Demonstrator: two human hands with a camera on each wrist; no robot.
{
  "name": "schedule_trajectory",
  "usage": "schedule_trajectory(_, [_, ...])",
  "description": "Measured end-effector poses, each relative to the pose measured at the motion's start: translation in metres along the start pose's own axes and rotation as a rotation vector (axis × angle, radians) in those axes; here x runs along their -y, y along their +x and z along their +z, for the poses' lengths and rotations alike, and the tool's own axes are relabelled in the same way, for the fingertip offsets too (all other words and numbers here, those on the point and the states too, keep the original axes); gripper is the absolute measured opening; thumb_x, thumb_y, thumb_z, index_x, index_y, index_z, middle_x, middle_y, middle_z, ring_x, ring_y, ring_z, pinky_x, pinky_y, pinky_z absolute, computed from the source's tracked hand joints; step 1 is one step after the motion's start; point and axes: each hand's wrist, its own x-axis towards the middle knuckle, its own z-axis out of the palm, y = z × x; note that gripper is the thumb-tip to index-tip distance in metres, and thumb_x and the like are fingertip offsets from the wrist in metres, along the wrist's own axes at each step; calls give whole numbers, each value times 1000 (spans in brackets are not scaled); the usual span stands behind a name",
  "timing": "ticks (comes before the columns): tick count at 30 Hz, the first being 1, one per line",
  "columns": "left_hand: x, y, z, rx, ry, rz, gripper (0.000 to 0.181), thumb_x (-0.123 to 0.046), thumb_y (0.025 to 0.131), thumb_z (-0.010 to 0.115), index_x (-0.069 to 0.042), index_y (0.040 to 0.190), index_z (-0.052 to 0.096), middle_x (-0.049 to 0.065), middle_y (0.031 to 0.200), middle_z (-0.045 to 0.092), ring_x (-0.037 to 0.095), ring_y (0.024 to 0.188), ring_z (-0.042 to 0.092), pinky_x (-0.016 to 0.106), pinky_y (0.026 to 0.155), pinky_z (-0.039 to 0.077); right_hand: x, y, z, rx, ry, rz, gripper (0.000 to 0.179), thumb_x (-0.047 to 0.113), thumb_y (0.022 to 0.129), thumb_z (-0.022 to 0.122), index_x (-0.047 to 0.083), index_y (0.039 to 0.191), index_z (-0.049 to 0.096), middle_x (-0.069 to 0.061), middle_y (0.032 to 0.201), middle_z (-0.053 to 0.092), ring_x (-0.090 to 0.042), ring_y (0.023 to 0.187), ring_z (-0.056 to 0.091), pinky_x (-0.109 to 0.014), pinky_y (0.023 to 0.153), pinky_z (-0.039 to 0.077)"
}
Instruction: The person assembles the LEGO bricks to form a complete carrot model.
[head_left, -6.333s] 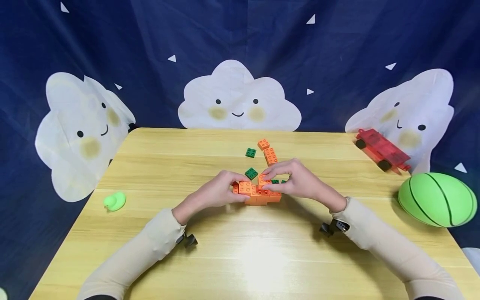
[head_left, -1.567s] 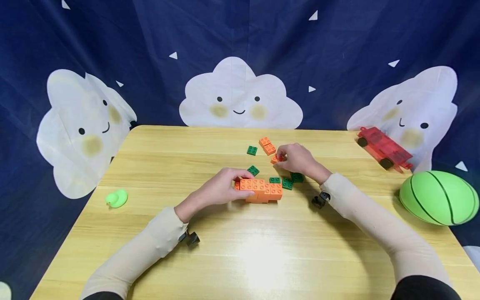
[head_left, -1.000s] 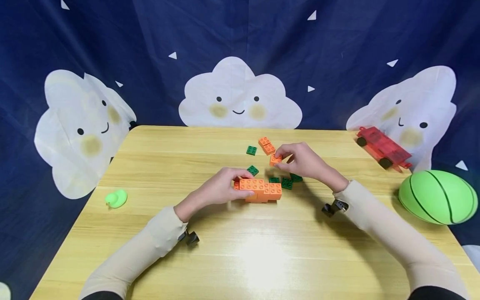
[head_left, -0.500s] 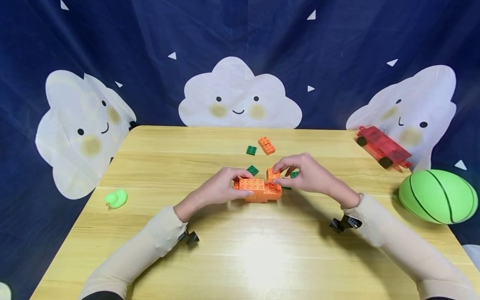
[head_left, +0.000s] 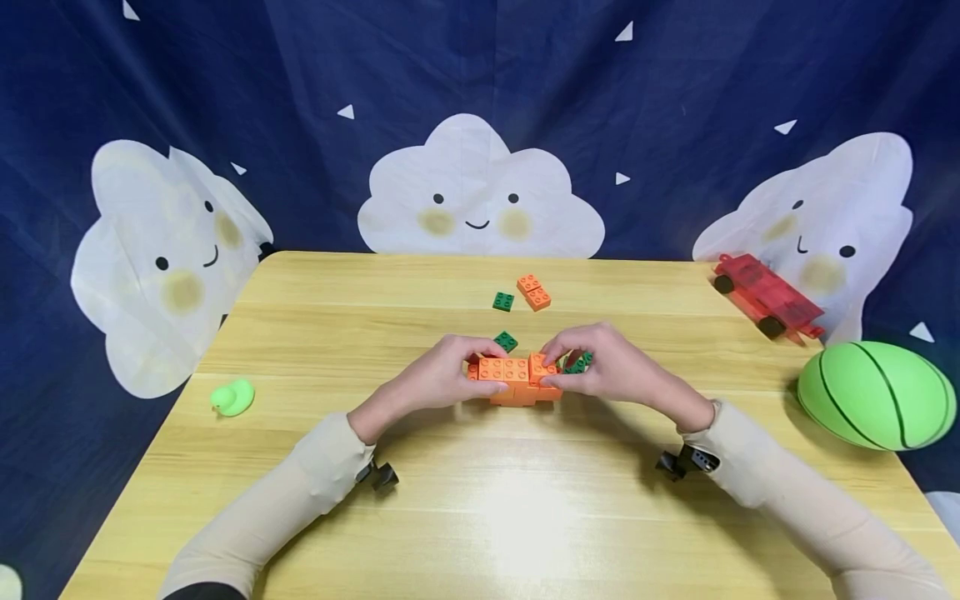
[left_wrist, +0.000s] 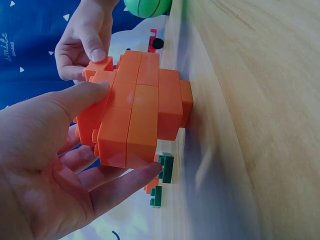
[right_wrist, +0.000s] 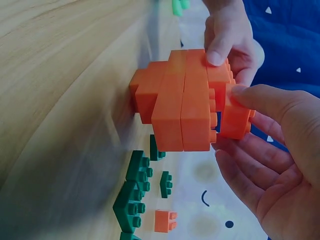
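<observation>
In the head view, a stepped structure of orange toy building bricks stands at the table's middle. My left hand holds its left end, with the thumb on the near side and fingers behind. With thumb and fingers, my right hand pinches an orange brick at the structure's upper right end, beside the top row. The right wrist view shows a gap between this brick and the studs under it. Behind the structure lies a green brick; more green bricks are partly hidden by my right hand.
Farther back lie two orange bricks and a green brick. A light green toy duck sits at the left. On the right are a red toy car and a green ball near the table edge.
Since the earliest frame, the top row has gained a brick. My right hand then picked up another orange brick farther back and brought it toward me onto the structure's right end. My left hand stays put.
</observation>
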Motion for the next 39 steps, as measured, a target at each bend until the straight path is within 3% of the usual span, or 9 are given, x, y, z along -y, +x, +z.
schedule_trajectory(5, [-1,0,0,0,-5,-1,29,-26,88,82,-21,116,73,-8,104,73,11,88,62,25,76,54,-2,-1,3,-5,-9,-31,17,12,82,87,20,84,72,0,101,79,-12,90,75,-35,71,62])
schedule_trajectory(12, [-2,0,-1,4,-8,-14,29,-26,89,82,-21,116,73,-7,105,73,11,89,62,26,78,54,-3,-1,5,-8,-17,-70,17,12,82,86,18,85,71,1,98,79,-13,90,75,-34,70,62])
schedule_trajectory(21, [-2,0,-1,0,-5,-1,30,-26,88,83,-21,116,73,-6,106,74,10,89,62,25,78,54,-2,0,5,-15,-17,-69,16,12,82,87,18,84,72,2,96,79,-14,92,75,-41,77,63])
schedule_trajectory(31, [-3,-1,-1,-2,1,-15,30,-25,88,83,-21,116,73,-7,107,73,11,90,62,25,78,54,-4,-2,6,-12,-23,-67,15,14,82,87,20,86,74,4,95,79,-14,92,75,-42,75,62])
schedule_trajectory(39, [-2,0,-1,2,7,-10,30,-24,88,82,-20,117,73,-7,105,73,12,89,62,26,80,54,-3,-1,5,3,-42,-83,10,15,83,87,18,87,78,0,99,80,-16,94,77,-35,81,63])
